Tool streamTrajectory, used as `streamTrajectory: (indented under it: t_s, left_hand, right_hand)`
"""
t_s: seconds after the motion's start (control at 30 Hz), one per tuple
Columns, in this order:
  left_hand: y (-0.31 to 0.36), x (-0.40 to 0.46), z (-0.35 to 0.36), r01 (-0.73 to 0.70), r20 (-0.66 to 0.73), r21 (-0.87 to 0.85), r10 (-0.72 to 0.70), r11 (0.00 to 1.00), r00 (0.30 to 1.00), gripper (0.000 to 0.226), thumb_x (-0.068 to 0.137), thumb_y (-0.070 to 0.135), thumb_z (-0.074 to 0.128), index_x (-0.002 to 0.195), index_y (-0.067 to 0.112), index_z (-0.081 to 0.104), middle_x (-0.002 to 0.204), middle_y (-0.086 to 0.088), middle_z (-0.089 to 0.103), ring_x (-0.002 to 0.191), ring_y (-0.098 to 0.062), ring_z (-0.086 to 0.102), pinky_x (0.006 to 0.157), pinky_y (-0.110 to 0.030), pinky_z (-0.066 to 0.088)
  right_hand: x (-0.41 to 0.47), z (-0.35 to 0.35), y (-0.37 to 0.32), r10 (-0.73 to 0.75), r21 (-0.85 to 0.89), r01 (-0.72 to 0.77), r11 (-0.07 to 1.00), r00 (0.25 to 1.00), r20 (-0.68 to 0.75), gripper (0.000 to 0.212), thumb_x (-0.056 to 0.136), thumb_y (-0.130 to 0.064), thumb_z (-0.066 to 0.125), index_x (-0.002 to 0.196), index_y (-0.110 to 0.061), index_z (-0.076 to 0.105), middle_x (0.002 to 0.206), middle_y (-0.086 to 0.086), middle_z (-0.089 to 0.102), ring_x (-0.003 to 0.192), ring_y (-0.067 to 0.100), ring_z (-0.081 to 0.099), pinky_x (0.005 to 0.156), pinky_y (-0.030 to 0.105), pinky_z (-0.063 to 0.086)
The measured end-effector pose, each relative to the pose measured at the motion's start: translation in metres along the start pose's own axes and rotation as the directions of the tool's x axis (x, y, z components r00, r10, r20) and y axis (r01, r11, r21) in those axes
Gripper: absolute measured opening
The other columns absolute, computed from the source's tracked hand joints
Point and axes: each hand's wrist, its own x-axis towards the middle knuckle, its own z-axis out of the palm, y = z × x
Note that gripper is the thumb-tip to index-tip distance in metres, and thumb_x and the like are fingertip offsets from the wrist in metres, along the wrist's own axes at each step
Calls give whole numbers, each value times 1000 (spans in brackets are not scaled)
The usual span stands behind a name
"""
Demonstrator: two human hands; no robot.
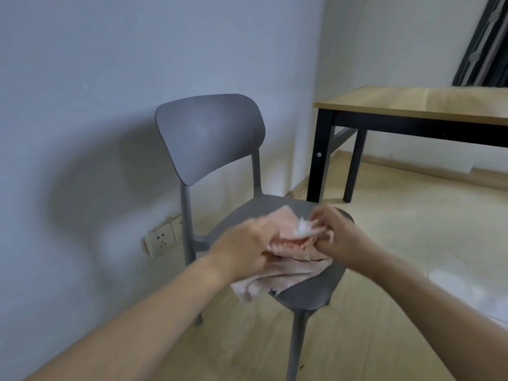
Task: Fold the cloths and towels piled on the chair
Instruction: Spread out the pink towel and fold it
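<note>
A grey plastic chair (310, 292) stands near the wall, and a small pile of pale pink cloths (277, 279) lies on its seat, one corner hanging over the seat's left edge. My left hand (244, 247) lies on the left of the pile, its fingers curled into the pink fabric. My right hand (330, 229) pinches the raised top cloth, where a white patch (303, 231) shows between the two hands. Both hands are blurred by motion, and the cloth under them is partly hidden.
A wooden table with black legs (412, 105) stands at the right behind the chair. Wall sockets (162, 239) sit low on the wall left of the chair. A dark curtain (483, 42) hangs at the top right. The floor is light wood.
</note>
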Motion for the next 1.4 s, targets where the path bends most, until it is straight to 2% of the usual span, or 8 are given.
streamTrajectory:
  t_s: [0.13,0.27,0.47,0.7,0.9,1.03,1.2,1.4]
  left_hand:
    - [16,-24,29,167,313,-129,-120,977,942,5,88,31,58,88,26,56,94,6,62,86,-15,55,69,-26,43]
    - [19,-22,21,331,497,-170,-210,928,842,22,85,42,58,81,21,58,77,6,59,69,-12,52,56,-26,36]
    - [-16,13,4,572,504,-292,-384,767,773,33,84,39,62,91,7,68,82,-4,60,73,-16,52,64,-31,40]
    - [-47,27,42,764,443,-312,-625,565,643,31,85,38,58,94,9,60,87,-2,60,70,-14,54,58,-28,41]
    - [-57,24,58,683,397,-151,-588,715,704,47,84,63,47,96,18,55,87,6,58,80,-15,57,69,-34,46]
    - [-62,16,60,633,411,-179,-527,753,744,55,83,69,47,70,15,48,69,3,50,60,-15,45,55,-31,33]
    - [-50,11,35,559,322,-350,-464,751,825,32,89,54,55,75,26,46,78,8,51,70,-12,48,58,-29,34]
    - [-7,14,-32,499,300,-308,-415,810,859,19,89,37,58,94,19,53,87,1,60,79,-18,54,61,-30,37]
  right_hand:
    - [-34,35,39,4,-323,61,944,980,199,28,90,-14,54,109,-31,64,98,-17,58,91,6,57,76,17,48]
    - [-33,34,41,48,-282,0,959,985,163,17,94,-18,52,103,-22,66,100,-11,63,92,11,57,82,28,50]
    - [14,18,23,181,-263,-130,956,967,181,18,95,-19,47,89,-7,59,93,7,58,80,21,54,66,27,41]
    - [80,42,27,265,-315,-216,924,957,120,24,95,-24,42,74,-13,46,70,-1,47,65,14,42,57,24,31]
    - [84,60,32,282,-267,-237,934,949,143,33,98,-29,38,128,-24,50,118,-5,57,111,17,53,76,23,34]
    - [82,61,34,262,-233,-225,946,954,145,25,94,-28,44,74,-13,47,69,0,47,62,14,42,57,28,31]
    - [65,42,21,328,-102,-319,942,939,98,25,92,-31,44,88,-11,58,78,-1,53,70,14,45,62,28,37]
    - [26,-13,-41,159,-28,-158,987,987,9,10,94,-19,44,95,-18,54,85,-3,54,75,13,48,60,25,35]
